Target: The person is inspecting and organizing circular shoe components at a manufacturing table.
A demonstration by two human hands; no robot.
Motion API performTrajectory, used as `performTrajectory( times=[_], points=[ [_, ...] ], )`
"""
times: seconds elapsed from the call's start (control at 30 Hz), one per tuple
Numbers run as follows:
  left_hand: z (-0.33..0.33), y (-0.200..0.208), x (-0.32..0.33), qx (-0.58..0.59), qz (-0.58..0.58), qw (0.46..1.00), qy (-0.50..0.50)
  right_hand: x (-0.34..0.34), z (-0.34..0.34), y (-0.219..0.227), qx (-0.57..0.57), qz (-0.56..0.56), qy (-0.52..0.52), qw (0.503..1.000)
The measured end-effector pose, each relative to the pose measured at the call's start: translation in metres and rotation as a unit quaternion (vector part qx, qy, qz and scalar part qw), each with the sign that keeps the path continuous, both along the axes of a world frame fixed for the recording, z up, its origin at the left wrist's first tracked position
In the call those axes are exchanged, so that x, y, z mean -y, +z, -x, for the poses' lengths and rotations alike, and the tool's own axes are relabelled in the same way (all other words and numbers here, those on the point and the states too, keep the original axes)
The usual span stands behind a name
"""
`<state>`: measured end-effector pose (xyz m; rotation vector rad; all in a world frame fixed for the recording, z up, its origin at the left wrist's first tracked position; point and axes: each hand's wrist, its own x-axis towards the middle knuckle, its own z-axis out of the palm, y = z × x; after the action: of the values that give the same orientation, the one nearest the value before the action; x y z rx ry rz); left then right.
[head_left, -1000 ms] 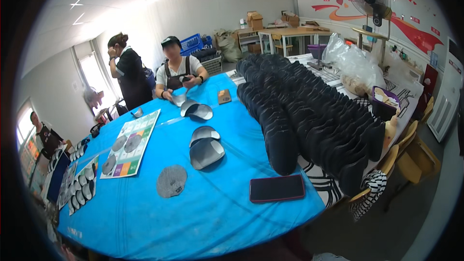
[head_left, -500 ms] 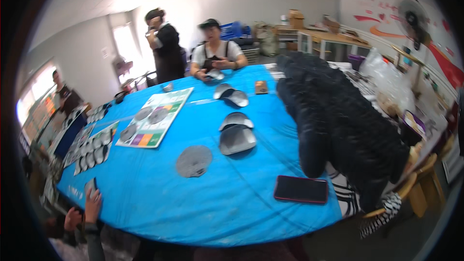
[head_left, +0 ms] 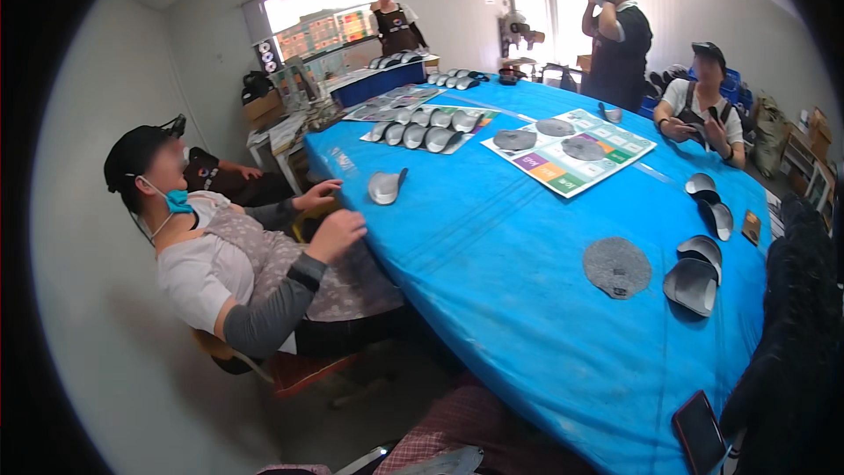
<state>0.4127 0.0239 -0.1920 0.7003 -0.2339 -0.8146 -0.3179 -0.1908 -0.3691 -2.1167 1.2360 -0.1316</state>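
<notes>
Neither of my hands shows. At the lower edge lies a red-and-white plaid cloth [head_left: 450, 422], with a grey object [head_left: 444, 461] I cannot make out against it. On the blue-covered table [head_left: 527, 361], a round grey mesh-like disc [head_left: 616, 268] rests flat. To its right sit two curved silver-grey shells [head_left: 691, 287], one partly behind the other. Beyond them is another pair of dark-lined shells [head_left: 716, 215]. A dark phone with a red edge [head_left: 700, 434] lies at the near right.
At the left a seated person [head_left: 233, 255] holds both hands by the table edge, near a single shell [head_left: 385, 187]. Printed boards [head_left: 585, 178] carry discs and rows of shells. Three other people [head_left: 620, 44] are around the far side. A black pile [head_left: 804, 299] borders the right.
The view has swung left, bringing the seated neighbour fully into sight. That person's hand no longer holds up the shell, which now stands on the table. The standing person's hands remain raised to the head.
</notes>
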Motion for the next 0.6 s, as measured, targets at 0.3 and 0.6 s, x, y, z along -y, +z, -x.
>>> performTrajectory(
  times=[0.3,0.6],
  points=[
    [0.132,-0.223,-0.145,-0.331,-0.110,0.874,-0.339,-0.002,-0.005,0.008,0.000,-0.010,0.034,0.999],
    [0.332,-0.317,-0.262,0.193,-0.624,0.560,-0.510,0.001,0.000,0.000,-0.009,-0.014,0.046,0.999]
  ],
)
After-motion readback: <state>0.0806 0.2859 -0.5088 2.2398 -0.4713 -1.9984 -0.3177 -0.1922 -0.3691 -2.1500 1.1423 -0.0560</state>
